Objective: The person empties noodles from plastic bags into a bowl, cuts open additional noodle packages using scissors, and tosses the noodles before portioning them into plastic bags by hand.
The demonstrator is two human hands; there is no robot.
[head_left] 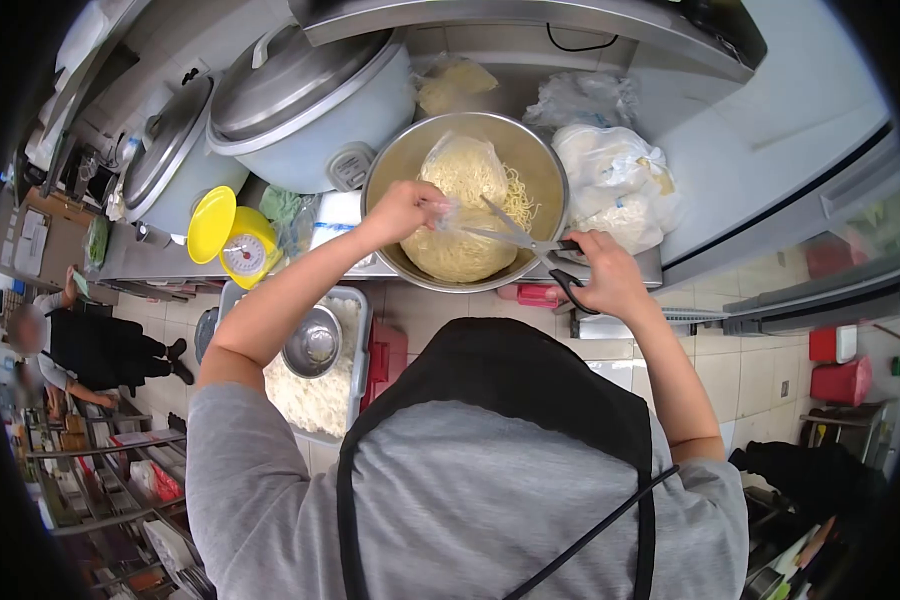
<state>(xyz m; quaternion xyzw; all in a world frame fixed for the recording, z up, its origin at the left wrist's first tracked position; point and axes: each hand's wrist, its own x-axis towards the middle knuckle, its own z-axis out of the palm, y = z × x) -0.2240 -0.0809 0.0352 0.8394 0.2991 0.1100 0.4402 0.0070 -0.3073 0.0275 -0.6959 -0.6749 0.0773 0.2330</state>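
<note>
Pinching clear plastic (444, 214) in nearly closed left hand (407, 213), over bagged noodles (462, 172) inside stainless-steel bowl (553, 150) at 12 o'clock; gripping open-bladed scissors (526, 240) in curled right hand (607, 274) at bowl's 4 o'clock.

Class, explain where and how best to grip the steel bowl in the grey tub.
Pinch the rim of the steel bowl from above, thumb inside: it sits open side up, and the white contents of the grey tub likely hinder gripping underneath.
</note>
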